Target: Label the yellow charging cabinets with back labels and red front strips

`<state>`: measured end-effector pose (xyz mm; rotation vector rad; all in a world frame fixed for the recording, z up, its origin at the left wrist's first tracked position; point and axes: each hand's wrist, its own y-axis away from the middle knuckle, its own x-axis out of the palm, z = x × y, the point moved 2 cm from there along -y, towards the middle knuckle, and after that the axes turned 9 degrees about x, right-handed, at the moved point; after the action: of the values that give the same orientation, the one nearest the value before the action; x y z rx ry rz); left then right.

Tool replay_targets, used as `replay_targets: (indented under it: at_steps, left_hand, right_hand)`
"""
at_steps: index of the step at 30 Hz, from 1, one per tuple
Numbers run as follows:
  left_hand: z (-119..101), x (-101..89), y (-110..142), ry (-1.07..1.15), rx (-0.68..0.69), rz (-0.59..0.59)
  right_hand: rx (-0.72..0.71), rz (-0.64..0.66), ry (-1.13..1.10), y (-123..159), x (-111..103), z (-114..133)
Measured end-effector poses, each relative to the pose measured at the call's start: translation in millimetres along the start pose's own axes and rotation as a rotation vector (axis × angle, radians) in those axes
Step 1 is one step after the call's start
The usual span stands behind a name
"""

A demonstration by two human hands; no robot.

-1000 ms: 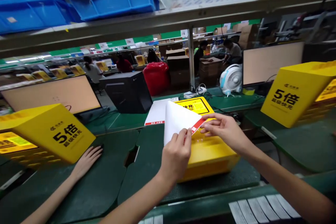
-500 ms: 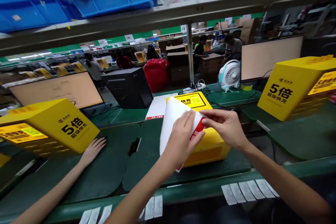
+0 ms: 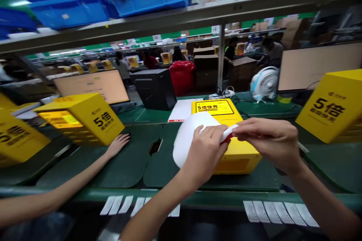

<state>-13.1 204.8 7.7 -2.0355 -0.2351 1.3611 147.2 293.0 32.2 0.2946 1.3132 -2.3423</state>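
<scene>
In front of me a white sheet (image 3: 186, 135), red along one edge, is curled over in both hands. My left hand (image 3: 207, 148) is closed on its middle. My right hand (image 3: 268, 137) pinches the rolled corner between thumb and fingers. Just behind and below the sheet stands a yellow box-shaped unit (image 3: 247, 148) with black print on its top; the sheet and my left hand hide part of it. A flat white sheet with a red strip (image 3: 181, 111) lies on the green bench behind the unit.
To the left, another person's hand (image 3: 118, 145) lies on the green surface against a yellow unit (image 3: 104, 122). More yellow units stand at far left and at right (image 3: 325, 107). A white fan (image 3: 264, 83), monitors and a black box (image 3: 155, 88) stand behind. Blue bins (image 3: 68, 11) sit overhead.
The sheet's red corner has been rolled up more tightly between my hands, its red print now mostly turned out of sight. My view has swung left, showing another yellow unit at the left edge.
</scene>
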Motion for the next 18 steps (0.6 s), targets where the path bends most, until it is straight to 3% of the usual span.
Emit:
replay_targets:
  at_steps: [3,6,8,11,12,14,16,18]
  left_hand:
    - [-8.6,-21.0,13.9,-0.024,0.035,-0.074]
    - [-16.8,-60.7,48.8,-0.105,-0.027,-0.272]
    - [-21.9,-96.0,88.1,-0.203,-0.241,-0.401]
    - [-30.0,-150.0,173.6,-0.464,-0.739,-0.516]
    - [-31.5,-163.3,207.1,-0.534,-0.892,-0.502]
    - [-24.9,-172.5,276.5,-0.434,-1.149,-0.322]
    - [-3.2,-154.8,340.7,-0.170,-1.279,-0.042]
    - [32.8,-117.1,391.5,-0.024,-1.447,0.115]
  right_hand:
    - [0.010,-0.014,-0.061,3.3,7.7,15.2]
    - [0.061,0.019,-0.230,4.5,28.9,39.8]
    - [0.025,0.080,-0.331,6.3,48.4,60.2]
    - [-0.009,0.175,-0.472,10.5,74.1,81.0]
    - [0.002,0.180,-0.480,11.4,79.1,82.2]
    - [0.077,0.154,-0.374,11.9,82.3,73.8]
    - [0.220,0.140,-0.227,11.7,78.0,53.7]
    - [0.365,0.159,-0.122,12.7,69.2,30.3]
